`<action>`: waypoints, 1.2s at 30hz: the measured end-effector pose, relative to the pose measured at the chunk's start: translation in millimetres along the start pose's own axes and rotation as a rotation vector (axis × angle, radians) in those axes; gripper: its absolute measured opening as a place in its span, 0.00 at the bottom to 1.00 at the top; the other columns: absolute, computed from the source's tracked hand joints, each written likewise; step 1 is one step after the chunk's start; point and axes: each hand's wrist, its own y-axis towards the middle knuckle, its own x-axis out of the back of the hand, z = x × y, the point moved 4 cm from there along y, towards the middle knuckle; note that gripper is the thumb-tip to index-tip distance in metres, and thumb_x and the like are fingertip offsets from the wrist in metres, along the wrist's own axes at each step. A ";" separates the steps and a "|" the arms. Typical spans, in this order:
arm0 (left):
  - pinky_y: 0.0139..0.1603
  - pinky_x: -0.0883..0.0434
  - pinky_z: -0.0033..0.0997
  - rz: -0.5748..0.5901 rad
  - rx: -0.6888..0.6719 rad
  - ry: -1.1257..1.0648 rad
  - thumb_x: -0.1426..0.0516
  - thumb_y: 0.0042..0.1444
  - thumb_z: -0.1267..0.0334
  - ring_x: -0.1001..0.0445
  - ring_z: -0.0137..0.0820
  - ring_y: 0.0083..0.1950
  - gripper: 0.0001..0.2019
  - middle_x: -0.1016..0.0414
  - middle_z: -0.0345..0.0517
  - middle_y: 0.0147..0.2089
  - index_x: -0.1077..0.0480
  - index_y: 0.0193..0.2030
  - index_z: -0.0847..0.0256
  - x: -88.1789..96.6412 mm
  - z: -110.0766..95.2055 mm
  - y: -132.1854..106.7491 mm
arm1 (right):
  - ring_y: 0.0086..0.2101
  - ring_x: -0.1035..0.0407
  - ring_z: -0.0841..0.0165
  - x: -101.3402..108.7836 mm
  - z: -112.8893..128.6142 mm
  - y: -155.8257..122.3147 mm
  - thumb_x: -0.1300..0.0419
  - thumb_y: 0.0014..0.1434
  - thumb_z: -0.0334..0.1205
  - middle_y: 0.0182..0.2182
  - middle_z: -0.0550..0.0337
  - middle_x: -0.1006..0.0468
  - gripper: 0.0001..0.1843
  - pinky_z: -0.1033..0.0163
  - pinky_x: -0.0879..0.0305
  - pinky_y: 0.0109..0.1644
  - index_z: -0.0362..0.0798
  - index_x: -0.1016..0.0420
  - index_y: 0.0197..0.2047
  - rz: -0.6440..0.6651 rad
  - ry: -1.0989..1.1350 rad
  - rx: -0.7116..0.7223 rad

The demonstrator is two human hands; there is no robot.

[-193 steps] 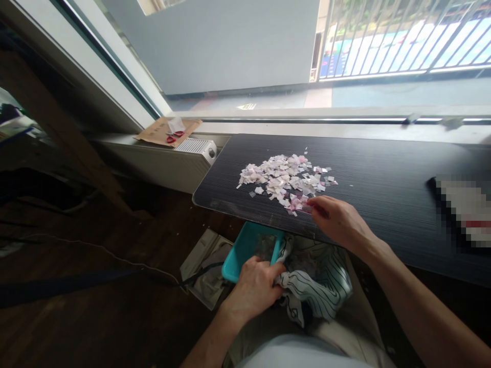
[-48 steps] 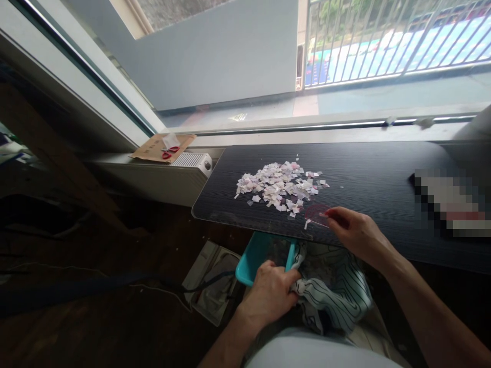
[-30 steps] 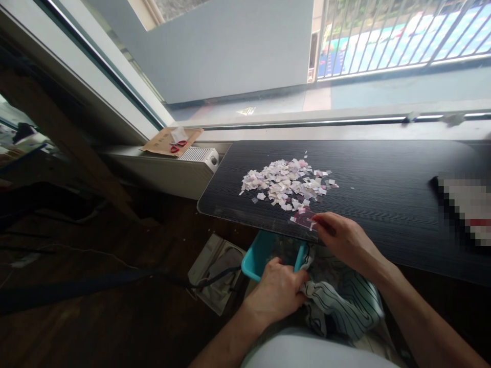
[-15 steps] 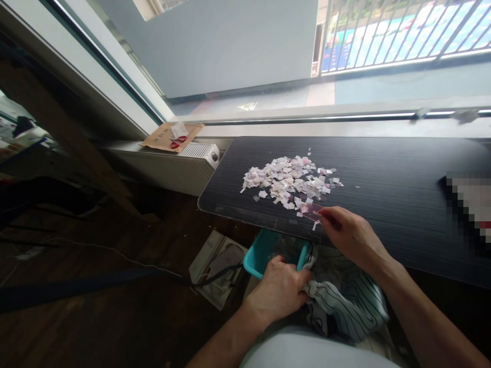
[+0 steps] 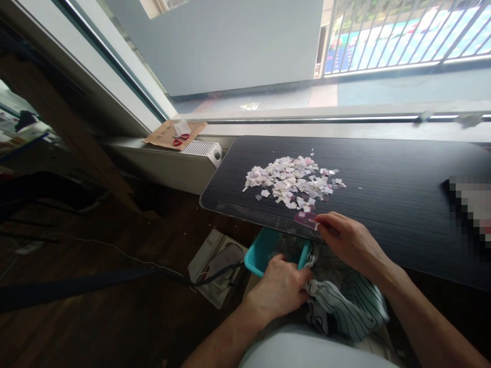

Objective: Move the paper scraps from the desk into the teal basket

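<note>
A pile of small white and pinkish paper scraps is spread on the dark tabletop. My right hand pinches a flat, see-through pink plastic scraper with a rounded end, close to the table's near edge. A few scraps lie on or against the scraper. Below that edge, my left hand is closed over the near rim of a turquoise plastic bin, its fingertips hidden inside. Beside the bin, a striped cloth touches that hand.
Red-handled scissors rest on a brown envelope on the sill by a white radiator. An opened box stands on the floor left of the bin. A blurred-out object lies at the table's right.
My right hand has drawn the pink scraper slightly toward the near table edge, away from the pile, with a few scraps. My left hand keeps its place on the bin.
</note>
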 end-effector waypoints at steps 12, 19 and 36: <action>0.41 0.36 0.34 -0.036 0.045 -0.012 0.42 0.51 0.60 0.25 0.36 0.33 0.08 0.24 0.41 0.28 0.29 0.37 0.57 -0.2 5.4 -4.8 | 0.29 0.34 0.71 11.5 -5.7 -0.8 0.48 0.61 0.40 0.32 0.60 0.27 0.11 0.66 0.41 0.33 0.48 0.26 0.41 -0.079 -0.057 0.020; 0.42 0.38 0.33 -0.088 0.162 -0.074 0.44 0.51 0.66 0.26 0.35 0.34 0.05 0.24 0.41 0.29 0.29 0.36 0.57 -3.7 24.1 -19.9 | 0.27 0.34 0.71 19.0 -14.6 5.0 0.49 0.61 0.41 0.30 0.61 0.26 0.12 0.66 0.42 0.31 0.50 0.25 0.39 -0.024 -0.173 0.047; 0.42 0.39 0.34 -0.095 0.202 -0.165 0.44 0.50 0.68 0.27 0.35 0.35 0.08 0.24 0.41 0.31 0.28 0.38 0.56 -8.5 31.7 -22.4 | 0.27 0.34 0.72 28.4 -23.1 0.6 0.46 0.58 0.39 0.30 0.61 0.25 0.10 0.67 0.41 0.30 0.50 0.24 0.38 -0.037 -0.130 -0.003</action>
